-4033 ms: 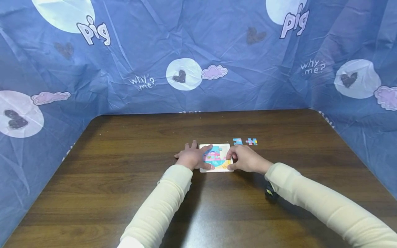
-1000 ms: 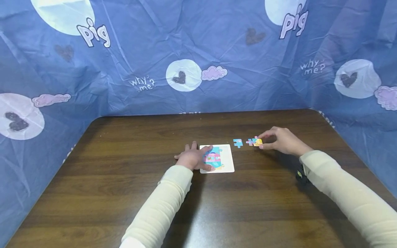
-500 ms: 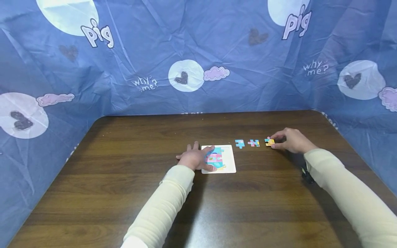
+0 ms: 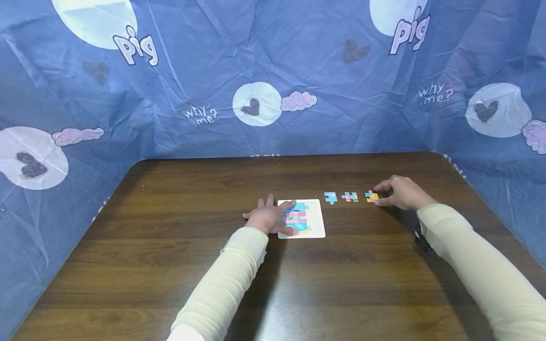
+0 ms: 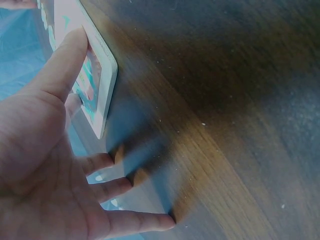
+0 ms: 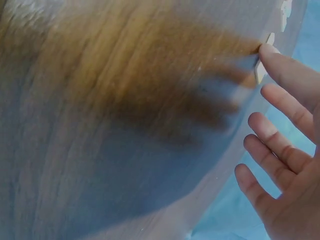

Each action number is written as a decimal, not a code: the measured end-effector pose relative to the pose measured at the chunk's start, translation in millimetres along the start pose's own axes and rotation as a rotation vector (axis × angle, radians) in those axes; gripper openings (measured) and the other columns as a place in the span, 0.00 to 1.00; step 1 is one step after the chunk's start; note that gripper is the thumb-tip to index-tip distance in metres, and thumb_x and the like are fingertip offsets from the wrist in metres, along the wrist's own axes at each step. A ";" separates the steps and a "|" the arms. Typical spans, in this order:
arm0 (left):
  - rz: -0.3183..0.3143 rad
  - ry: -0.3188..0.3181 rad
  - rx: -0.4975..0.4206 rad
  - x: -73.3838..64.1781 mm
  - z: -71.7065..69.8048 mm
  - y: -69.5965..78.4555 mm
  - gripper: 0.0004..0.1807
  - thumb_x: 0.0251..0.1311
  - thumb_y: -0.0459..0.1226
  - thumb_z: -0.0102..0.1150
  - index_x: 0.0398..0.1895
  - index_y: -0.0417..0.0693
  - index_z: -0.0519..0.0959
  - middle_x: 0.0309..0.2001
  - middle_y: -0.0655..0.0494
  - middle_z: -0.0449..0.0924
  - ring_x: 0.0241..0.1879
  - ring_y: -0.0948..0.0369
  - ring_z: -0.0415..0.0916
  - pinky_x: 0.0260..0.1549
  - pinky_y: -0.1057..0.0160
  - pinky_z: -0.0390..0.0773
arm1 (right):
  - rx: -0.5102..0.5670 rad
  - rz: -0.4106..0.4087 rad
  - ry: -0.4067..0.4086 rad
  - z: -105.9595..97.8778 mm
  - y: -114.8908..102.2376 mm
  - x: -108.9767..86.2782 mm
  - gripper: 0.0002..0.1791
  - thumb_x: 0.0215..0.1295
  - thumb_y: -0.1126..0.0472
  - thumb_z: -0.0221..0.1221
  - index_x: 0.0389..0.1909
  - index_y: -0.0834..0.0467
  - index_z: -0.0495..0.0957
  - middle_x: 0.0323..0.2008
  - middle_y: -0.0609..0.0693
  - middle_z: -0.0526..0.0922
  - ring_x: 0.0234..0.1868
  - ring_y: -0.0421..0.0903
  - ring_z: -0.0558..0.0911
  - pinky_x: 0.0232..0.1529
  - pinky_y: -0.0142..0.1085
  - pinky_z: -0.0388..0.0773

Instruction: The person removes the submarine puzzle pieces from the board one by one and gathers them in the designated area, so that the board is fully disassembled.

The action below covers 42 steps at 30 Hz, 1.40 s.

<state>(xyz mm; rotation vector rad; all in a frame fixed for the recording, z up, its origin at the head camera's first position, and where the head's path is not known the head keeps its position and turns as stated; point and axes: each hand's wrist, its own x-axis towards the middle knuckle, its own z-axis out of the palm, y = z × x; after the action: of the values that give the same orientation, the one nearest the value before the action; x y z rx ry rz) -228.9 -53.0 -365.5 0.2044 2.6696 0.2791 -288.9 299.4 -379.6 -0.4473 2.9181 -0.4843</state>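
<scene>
My left hand [image 4: 265,219] lies spread over the left side of a white-framed puzzle board [image 4: 316,220], thumb and index finger resting on it. In the left wrist view the thumb presses the board's edge [image 5: 107,82] and the other fingers touch the table. Blue and pink pieces [image 4: 297,217] fill the board's left part; its right part is bare white. At the far right, my right hand [image 4: 403,192] pinches a yellow and blue puzzle piece [image 4: 371,196] at the table, between thumb and index finger. In the right wrist view the remaining fingers stay loosely extended.
Two loose puzzle pieces, one blue [image 4: 330,197] and one pink and blue [image 4: 350,196], lie in a row between the board and my right hand. A blue printed cloth [image 4: 273,61] hangs behind the brown wooden table [image 4: 332,289].
My right hand has moved from the board to the right with the yellow and blue piece, setting it beside the two loose ones. The board's right part is now bare. My left hand stays put.
</scene>
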 end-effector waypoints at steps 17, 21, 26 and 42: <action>-0.012 0.006 -0.025 0.8 0.8 0.0 0.47 0.60 0.54 0.70 0.80 0.73 0.55 0.81 0.43 0.42 0.79 0.39 0.40 0.60 0.22 0.59 | 0.294 -0.044 0.077 20.9 -67.7 -2.6 0.21 0.63 0.53 0.71 0.52 0.62 0.85 0.37 0.50 0.84 0.40 0.47 0.78 0.40 0.39 0.73; -0.013 0.012 -0.020 1.3 1.5 0.0 0.47 0.60 0.54 0.70 0.80 0.73 0.55 0.81 0.43 0.42 0.79 0.39 0.40 0.60 0.22 0.59 | 0.349 -0.044 0.049 29.9 -87.7 0.8 0.20 0.62 0.55 0.71 0.51 0.62 0.85 0.34 0.49 0.83 0.36 0.46 0.77 0.36 0.38 0.72; -0.018 0.012 -0.010 2.2 1.1 0.7 0.48 0.60 0.55 0.70 0.80 0.74 0.55 0.81 0.44 0.42 0.79 0.39 0.40 0.60 0.22 0.59 | 0.366 -0.056 0.023 38.2 -110.4 5.8 0.18 0.64 0.55 0.70 0.50 0.62 0.86 0.35 0.50 0.83 0.36 0.46 0.77 0.35 0.37 0.72; -0.018 -0.005 0.009 2.6 0.0 0.5 0.47 0.61 0.56 0.69 0.80 0.75 0.54 0.81 0.43 0.42 0.79 0.39 0.40 0.60 0.22 0.59 | 0.215 -0.049 0.039 59.0 -154.2 23.9 0.17 0.58 0.54 0.73 0.43 0.61 0.88 0.28 0.49 0.81 0.31 0.44 0.76 0.31 0.35 0.72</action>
<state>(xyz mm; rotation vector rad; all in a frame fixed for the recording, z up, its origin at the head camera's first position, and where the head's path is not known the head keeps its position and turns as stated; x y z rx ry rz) -231.1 -52.0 -366.4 0.1843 2.6669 0.2601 -259.1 135.3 -385.3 -0.4850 2.8537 -0.8126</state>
